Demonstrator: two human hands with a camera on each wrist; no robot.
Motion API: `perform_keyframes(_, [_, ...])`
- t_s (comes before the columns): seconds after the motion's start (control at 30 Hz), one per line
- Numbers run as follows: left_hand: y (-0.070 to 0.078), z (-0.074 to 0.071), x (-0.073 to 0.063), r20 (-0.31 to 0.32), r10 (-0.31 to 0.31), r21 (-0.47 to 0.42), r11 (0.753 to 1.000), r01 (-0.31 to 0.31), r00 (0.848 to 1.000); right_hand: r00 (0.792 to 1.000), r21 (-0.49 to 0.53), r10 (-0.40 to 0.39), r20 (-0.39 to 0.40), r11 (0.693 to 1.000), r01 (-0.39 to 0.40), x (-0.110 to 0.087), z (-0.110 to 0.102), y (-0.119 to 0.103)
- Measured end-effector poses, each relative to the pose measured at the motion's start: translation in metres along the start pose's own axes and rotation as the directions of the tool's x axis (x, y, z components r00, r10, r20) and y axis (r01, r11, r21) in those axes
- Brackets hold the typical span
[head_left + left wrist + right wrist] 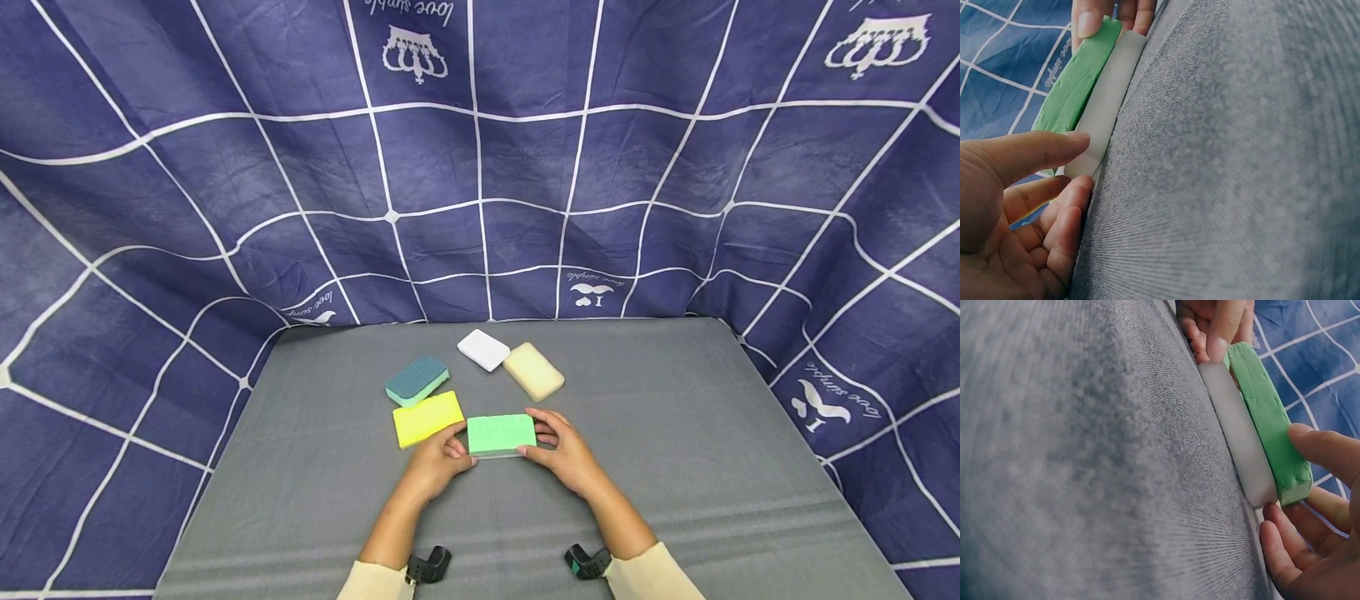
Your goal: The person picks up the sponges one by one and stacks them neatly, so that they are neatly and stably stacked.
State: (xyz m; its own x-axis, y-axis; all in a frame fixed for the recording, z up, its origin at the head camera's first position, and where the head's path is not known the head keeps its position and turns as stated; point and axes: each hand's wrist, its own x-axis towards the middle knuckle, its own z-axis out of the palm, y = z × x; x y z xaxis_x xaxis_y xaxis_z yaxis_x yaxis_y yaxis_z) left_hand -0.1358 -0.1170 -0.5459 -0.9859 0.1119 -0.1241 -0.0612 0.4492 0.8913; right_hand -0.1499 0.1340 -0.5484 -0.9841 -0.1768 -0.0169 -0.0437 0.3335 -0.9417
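Note:
A light green sponge (501,434) lies flat on a white sponge (1240,434), their long sides lined up; a narrow gap shows between them near the left end. My left hand (437,464) holds the left end of the pair, its thumb low across the near side over the white layer and its forefinger behind. At the other end my right hand (566,454) pinches the green sponge, thumb on its near side and fingers round the far side. Lower right fingertips come close to the white sponge's end.
Left of the pair is a flat yellow sponge (428,418), and beyond it a green sponge with a dark scouring top (417,379). Farther back lie another white sponge (483,349) and a cream sponge (533,372). A blue checked curtain (525,167) borders the grey tabletop (675,433).

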Motion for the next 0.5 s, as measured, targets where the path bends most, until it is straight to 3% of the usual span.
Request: perform_keyframes(0.5, [-0.0012,-0.0040,-0.0002,0.040,-0.016,-0.082,0.996,0.019,0.999,1.000,0.032,0.027,0.016,0.999,-0.027,0.0008,0.0001,0.0058])
